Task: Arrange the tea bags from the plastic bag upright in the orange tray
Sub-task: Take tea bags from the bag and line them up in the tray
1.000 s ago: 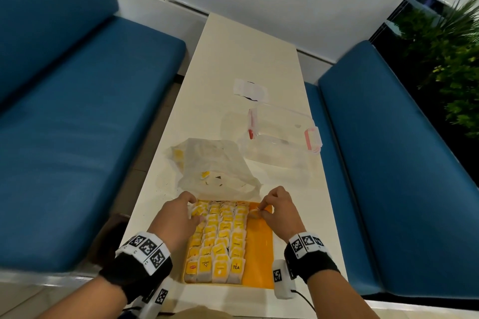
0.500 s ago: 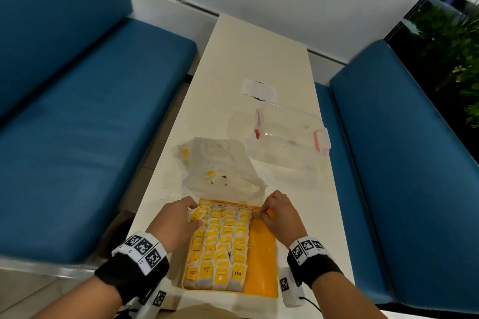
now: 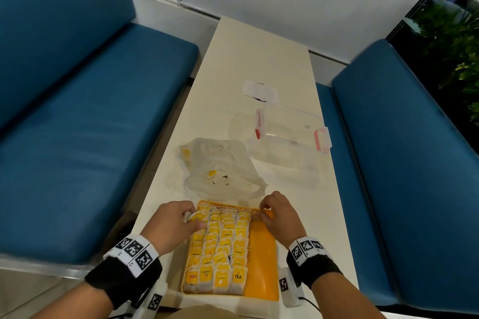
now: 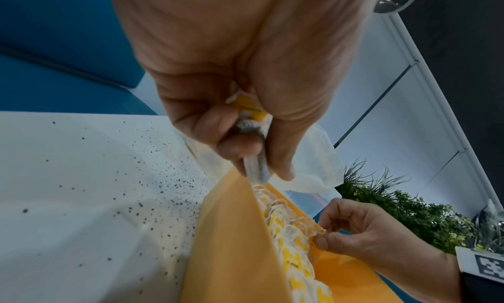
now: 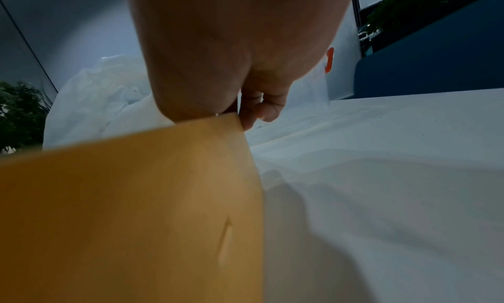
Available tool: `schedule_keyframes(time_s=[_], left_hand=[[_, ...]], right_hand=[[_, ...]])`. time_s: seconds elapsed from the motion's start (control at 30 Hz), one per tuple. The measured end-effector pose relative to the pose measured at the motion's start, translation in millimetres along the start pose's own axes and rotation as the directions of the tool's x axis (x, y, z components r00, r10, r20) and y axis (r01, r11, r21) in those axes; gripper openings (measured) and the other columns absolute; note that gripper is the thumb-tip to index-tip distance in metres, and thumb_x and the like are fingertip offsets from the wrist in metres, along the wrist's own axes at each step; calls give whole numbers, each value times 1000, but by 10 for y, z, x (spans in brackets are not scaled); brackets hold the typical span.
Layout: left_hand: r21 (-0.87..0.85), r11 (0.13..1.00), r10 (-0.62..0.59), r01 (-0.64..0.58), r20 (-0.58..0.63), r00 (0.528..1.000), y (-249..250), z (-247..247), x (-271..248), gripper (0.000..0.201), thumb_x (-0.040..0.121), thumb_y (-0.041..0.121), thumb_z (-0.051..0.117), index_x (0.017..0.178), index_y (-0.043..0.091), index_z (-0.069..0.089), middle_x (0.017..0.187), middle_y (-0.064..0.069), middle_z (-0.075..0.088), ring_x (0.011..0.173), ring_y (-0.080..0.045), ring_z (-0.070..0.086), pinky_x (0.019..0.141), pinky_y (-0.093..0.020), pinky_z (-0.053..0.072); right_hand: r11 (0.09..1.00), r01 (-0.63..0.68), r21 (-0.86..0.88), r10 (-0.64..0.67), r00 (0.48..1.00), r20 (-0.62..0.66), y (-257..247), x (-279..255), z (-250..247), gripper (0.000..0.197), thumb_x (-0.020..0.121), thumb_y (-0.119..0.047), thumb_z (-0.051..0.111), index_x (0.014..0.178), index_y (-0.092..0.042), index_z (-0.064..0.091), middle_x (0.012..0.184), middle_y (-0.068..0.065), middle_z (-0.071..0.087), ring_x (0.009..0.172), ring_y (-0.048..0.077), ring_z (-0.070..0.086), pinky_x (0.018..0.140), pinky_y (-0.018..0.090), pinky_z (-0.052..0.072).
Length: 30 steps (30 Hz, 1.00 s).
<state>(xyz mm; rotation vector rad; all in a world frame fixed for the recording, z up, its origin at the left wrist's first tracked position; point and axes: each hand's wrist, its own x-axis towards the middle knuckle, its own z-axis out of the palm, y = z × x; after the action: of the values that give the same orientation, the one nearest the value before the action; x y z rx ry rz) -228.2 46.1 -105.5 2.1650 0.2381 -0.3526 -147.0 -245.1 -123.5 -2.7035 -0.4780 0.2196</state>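
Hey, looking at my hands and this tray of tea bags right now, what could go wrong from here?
1. Your right hand pinches the strings at the orange tray's far end; a tug may drag the packed tea bags out of their rows.
2. Your left hand grips a tea bag tightly; loose specks already dot the table, so it may tear and spill.
3. The tray's right column is empty, so bags beside it could tip over.

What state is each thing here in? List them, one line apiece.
orange tray: part full, right side bare.
tea bags: upright in rows in the tray.
plastic bag: crumpled, a few bags left inside.
clear container: lying empty beyond the bag.
left hand: pinches a tea bag.
right hand: fingers pinch at strings by the tray's far corner.
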Motion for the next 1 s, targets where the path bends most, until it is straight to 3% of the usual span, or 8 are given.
schedule_keyframes(time_s=[0.1,0.23,0.4,0.57,0.67,0.8,0.9,1.0], left_hand=[[-35,998,52,-51,4,999,58,4,5,29,76,45,84,75,22,65,69,-1,66,60,-10,51,58,-26,41],[-87,990,115,-114,3,993,221,35,7,34,73,45,86,68,22,60,58,7,54,53,-5,46,55,-22,38],[-62,971,233,-231,24,972,553,151,34,31,73,47,85,71,23,65,63,7,60,57,-3,51,54,-17,39],[-100,951,301,-294,59,952,742,277,30,29,75,42,84,65,29,61,59,6,54,57,-2,50,53,-17,37],[-113,953,292,-282,94,952,770,291,43,25,72,41,86,73,23,69,62,5,59,59,-1,52,54,-16,39],[-101,959,273,-266,67,960,662,228,61,20,75,47,83,78,29,73,71,11,67,71,4,58,59,-13,41],[-66,975,214,-213,0,977,481,146,76,13,82,44,78,80,32,72,73,14,68,74,9,59,60,-9,41],[-28,991,128,-130,-74,989,271,94,82,12,84,42,77,85,31,71,79,13,70,75,2,61,60,-10,40]], right_hand=[[997,-33,69,33,999,-2,-31,-68,-126,26,84,-37,72,103,-23,62,102,-12,48,95,6,50,80,20,45],[969,-37,244,90,973,-212,-217,-240,-442,19,82,-23,77,96,-27,66,98,-13,57,87,3,57,72,9,41],[838,-66,542,31,997,74,-789,-337,-680,18,76,-15,82,89,-26,76,85,-6,72,77,3,65,71,20,54],[821,-109,560,78,994,80,-860,-318,-593,18,78,-12,78,81,-29,73,81,-4,73,74,9,65,73,27,54],[822,-132,553,117,991,62,-837,-328,-622,18,79,-10,78,75,-27,73,78,-2,74,75,17,68,73,32,56],[876,-128,464,128,991,32,-705,-385,-712,14,81,-11,77,80,-25,74,75,-7,72,71,6,64,69,19,53],[949,-135,286,126,991,51,-583,-464,-707,6,85,-19,74,88,-25,74,78,-13,68,74,4,61,71,17,51],[992,-119,34,114,984,138,-529,-535,-616,9,89,-28,66,94,-27,74,90,-12,70,76,4,59,75,24,52]])
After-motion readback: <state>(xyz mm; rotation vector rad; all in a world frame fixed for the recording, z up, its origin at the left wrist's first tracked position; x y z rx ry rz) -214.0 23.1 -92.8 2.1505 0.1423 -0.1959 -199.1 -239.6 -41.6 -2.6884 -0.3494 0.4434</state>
